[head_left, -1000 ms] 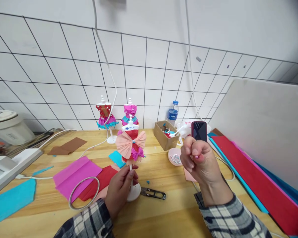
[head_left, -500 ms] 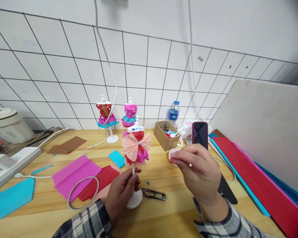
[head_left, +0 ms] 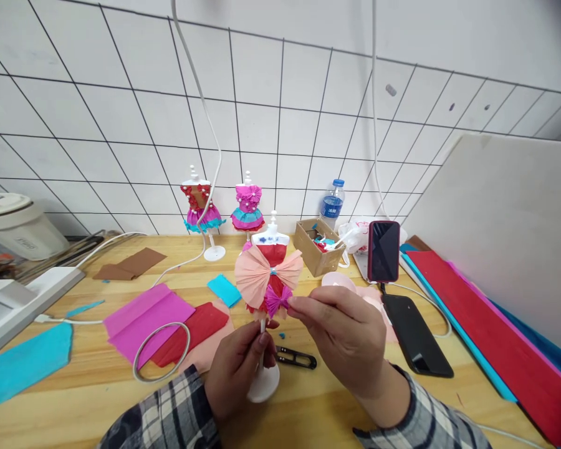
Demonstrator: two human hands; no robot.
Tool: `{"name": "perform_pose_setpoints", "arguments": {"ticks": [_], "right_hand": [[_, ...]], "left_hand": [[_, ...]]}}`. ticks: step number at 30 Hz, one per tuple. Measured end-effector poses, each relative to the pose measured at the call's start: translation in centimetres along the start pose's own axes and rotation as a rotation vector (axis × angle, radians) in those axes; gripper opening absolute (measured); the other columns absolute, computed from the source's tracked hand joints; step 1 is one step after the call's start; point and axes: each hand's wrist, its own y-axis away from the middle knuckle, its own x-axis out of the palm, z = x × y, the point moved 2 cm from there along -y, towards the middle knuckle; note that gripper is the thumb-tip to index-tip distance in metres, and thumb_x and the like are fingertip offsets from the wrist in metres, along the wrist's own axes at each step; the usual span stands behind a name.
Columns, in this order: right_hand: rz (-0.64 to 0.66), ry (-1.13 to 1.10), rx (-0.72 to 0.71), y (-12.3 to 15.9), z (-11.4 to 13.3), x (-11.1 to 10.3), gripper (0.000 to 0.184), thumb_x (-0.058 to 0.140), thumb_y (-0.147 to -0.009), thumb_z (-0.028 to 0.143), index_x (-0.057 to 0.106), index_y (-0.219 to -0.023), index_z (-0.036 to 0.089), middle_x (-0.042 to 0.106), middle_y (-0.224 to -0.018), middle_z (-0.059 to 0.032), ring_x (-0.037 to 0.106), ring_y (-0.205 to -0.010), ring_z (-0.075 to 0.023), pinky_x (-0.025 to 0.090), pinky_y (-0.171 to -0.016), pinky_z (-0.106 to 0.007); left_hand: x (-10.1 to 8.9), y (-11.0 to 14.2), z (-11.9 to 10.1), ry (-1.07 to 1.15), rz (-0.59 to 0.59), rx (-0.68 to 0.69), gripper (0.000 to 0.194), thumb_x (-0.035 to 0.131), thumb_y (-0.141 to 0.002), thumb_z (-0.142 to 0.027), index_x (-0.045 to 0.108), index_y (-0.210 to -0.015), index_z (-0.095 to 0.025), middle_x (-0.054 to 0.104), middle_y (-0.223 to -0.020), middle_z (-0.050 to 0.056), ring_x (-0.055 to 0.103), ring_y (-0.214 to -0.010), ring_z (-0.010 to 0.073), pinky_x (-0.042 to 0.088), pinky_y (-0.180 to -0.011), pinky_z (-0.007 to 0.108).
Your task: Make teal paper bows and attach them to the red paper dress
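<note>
1 dressed mannequin (head_left: 272,252) is upright in front of 2 similar figures (head_left: 203,209), its white stem (head_left: 262,325) wrapped by the fingers and thumb of the left hand (head_left: 240,365). The right hand (head_left: 348,333) pinches thumb and forefinger together at the edge of the mannequin's magenta bow (head_left: 277,301); I cannot tell what is between them.

Wooden table (head_left: 306,405) bears magenta paper (head_left: 143,308); snips (head_left: 286,356); cardboard box (head_left: 310,252)

Left grip (head_left: 236,365) around dress-form stem (head_left: 262,326); right grip (head_left: 348,337) pinched at magenta bow (head_left: 277,301); black snips (head_left: 287,355) beside base (head_left: 264,386).
</note>
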Motion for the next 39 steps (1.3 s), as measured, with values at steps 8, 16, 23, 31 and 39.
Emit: {"name": "perform_pose_setpoints", "arguments": {"ticks": [8, 16, 23, 31, 39], "right_hand": [[0.021, 0.046, -0.005, 0.2, -0.1, 0.5, 0.014, 0.064, -0.085, 0.018, 0.073, -0.094, 0.024, 0.069, -0.08, -0.0016, 0.064, -0.072, -0.0123, 0.051, -0.063, -0.023], [0.025, 0.044, -0.005, 0.0, -0.1, 0.6, 0.01, 0.064, -0.086, 0.021, 0.072, -0.091, 0.024, 0.068, -0.076, -0.0011, 0.063, -0.068, -0.0112, 0.048, -0.06, -0.022], [0.044, 0.083, -0.035, 0.2, -0.2, 1.0, 0.009, 0.063, -0.087, 0.023, 0.072, -0.087, 0.023, 0.068, -0.073, -0.0011, 0.062, -0.065, -0.0112, 0.047, -0.058, -0.022], [0.068, 0.095, -0.067, 0.3, -0.3, 1.0, 0.01, 0.067, -0.084, 0.023, 0.07, -0.093, 0.023, 0.072, -0.082, -0.0008, 0.064, -0.072, -0.0123, 0.047, -0.064, -0.023], [0.071, 0.097, -0.063, 0.3, -0.5, 1.0, 0.003, 0.068, -0.083, 0.024, 0.07, -0.084, 0.023, 0.071, -0.078, 0.0003, 0.062, -0.069, -0.0112, 0.045, -0.063, -0.022]], "left_hand": [[-0.2, 0.3, 0.4, -0.078, 0.032, 0.023, 0.03, 0.041, -0.095, -0.041, 0.059, -0.092, -0.018, 0.064, -0.071, 0.003, 0.062, -0.06, 0.0138, 0.045, -0.055, 0.022], [-0.2, 0.5, 0.5, -0.116, 0.029, 0.016, 0.033, 0.04, -0.096, -0.04, 0.06, -0.082, -0.018, 0.064, -0.069, 0.003, 0.061, -0.06, 0.0138, 0.045, -0.055, 0.022], [-0.1, 0.7, 0.0, -0.141, 0.042, 0.044, 0.03, 0.04, -0.096, -0.038, 0.061, -0.087, -0.019, 0.064, -0.067, 0.002, 0.059, -0.058, 0.0136, 0.044, -0.055, 0.022], [0.0, 0.7, -1.0, -0.123, 0.074, 0.071, 0.029, 0.04, -0.096, -0.036, 0.062, -0.1, -0.017, 0.063, -0.065, 0.001, 0.059, -0.055, 0.0129, 0.045, -0.055, 0.023], [0.1, 0.6, -0.4, -0.059, 0.047, 0.04, 0.032, 0.041, -0.096, -0.038, 0.06, -0.108, -0.016, 0.062, -0.069, 0.001, 0.06, -0.055, 0.0122, 0.045, -0.053, 0.022]]}}
